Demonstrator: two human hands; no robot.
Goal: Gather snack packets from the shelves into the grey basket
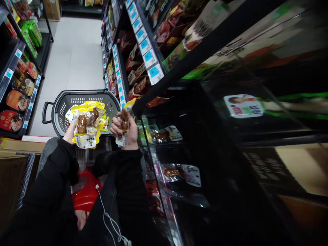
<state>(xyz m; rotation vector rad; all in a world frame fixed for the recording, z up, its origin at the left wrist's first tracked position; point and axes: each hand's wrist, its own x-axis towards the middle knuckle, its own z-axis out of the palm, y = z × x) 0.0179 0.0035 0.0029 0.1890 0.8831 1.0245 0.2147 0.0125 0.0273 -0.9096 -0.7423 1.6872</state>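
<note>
My left hand (70, 133) is closed on several yellow-and-white snack packets (87, 124), whose clear windows show brown food inside. They are held over the near part of a dark grey shopping basket (56, 116) with slotted walls. To the right, beside the basket's rim, my right hand (129, 131) is wrapped around another snack packet (124, 119) with a yellow top and brown contents. Part of that packet is covered by my fingers. More packets show inside the basket beneath the held ones, but I cannot make out how many.
Right of my arm, a black shelf holds a packet (167, 134) and another packet (181, 172) lying behind a clear front edge. Shelves with blue price tags (145, 44) line the aisle. Round tubs (17, 100) stand at left, near cardboard boxes (15, 167). A white cable (109, 218) hangs below.
</note>
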